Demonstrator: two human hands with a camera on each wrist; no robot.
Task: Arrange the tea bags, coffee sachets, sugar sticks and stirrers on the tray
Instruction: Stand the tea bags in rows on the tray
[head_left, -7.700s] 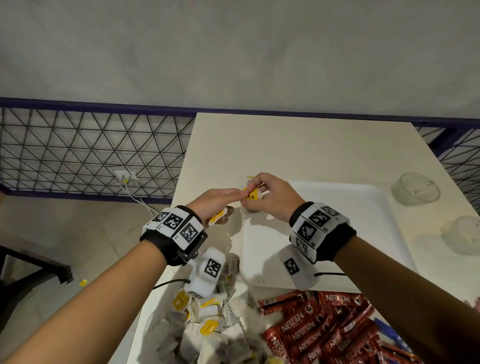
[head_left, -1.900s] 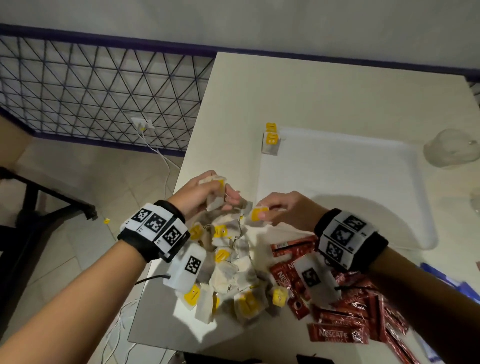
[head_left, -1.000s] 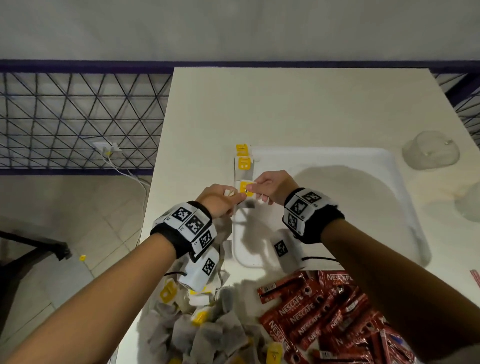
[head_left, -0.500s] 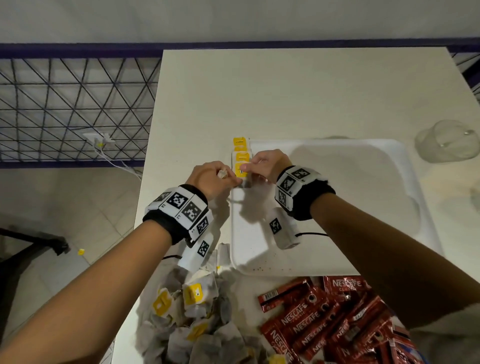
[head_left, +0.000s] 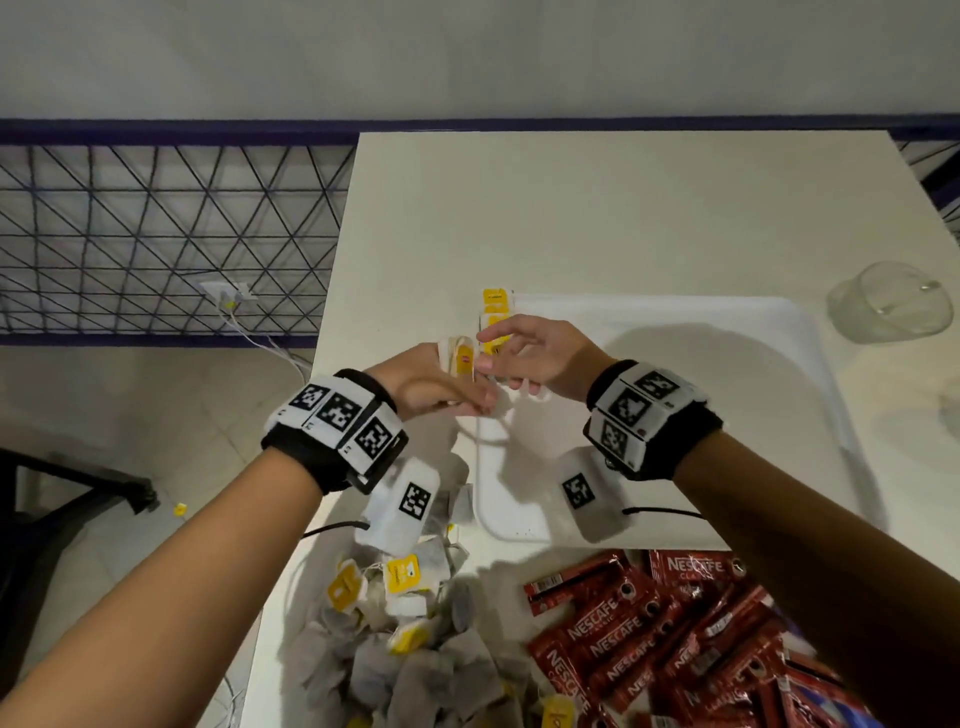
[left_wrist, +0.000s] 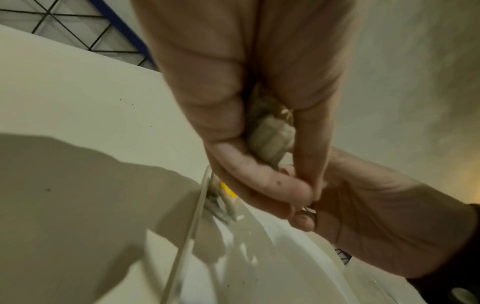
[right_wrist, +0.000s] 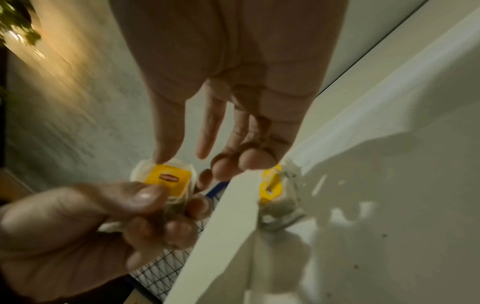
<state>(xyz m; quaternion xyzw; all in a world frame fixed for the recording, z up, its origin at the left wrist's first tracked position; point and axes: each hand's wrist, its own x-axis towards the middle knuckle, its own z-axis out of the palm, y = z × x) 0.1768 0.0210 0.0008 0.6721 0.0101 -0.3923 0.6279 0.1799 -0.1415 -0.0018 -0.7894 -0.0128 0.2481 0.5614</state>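
Two hands meet over the near-left corner of the white tray (head_left: 779, 364) — the left hand (head_left: 431, 384) curled around a tea bag (head_left: 460, 358), its yellow tag up and facing the camera, the bag standing roughly upright in the fist. The right hand (head_left: 535, 358) hovers beside it, fingers loosely spread and holding nothing. Along the tray's left edge lies a short row of tea bags (head_left: 496, 312), yellow tags running away from the person. Nearer than the tray, on the surface (head_left: 623, 208), sit a heap of loose tea bags (head_left: 405, 649) and — to its right — red coffee sachets (head_left: 649, 634).
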